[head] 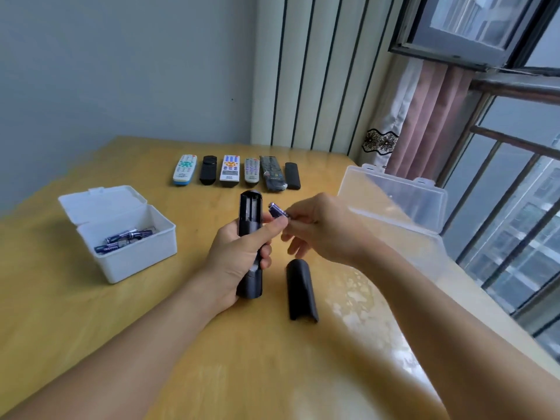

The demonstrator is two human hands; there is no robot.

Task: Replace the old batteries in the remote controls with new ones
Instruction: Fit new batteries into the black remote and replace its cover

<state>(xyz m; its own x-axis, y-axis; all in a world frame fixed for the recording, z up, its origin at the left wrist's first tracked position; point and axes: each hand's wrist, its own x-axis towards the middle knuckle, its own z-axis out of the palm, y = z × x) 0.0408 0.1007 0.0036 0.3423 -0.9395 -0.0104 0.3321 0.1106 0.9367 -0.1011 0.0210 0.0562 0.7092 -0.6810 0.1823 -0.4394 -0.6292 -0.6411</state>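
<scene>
Fingers of the left hand (239,262) grip an opened black remote (250,234) above the bench (121,328). Right hand (321,228) pinches a battery (277,211) just beside the bay, probably mid-swap; its ends must match the contacts if it goes in next.

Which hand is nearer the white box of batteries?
Left. The left hand grips the black remote just right of the white box; the right hand, pinching a battery, is farther right.
</scene>
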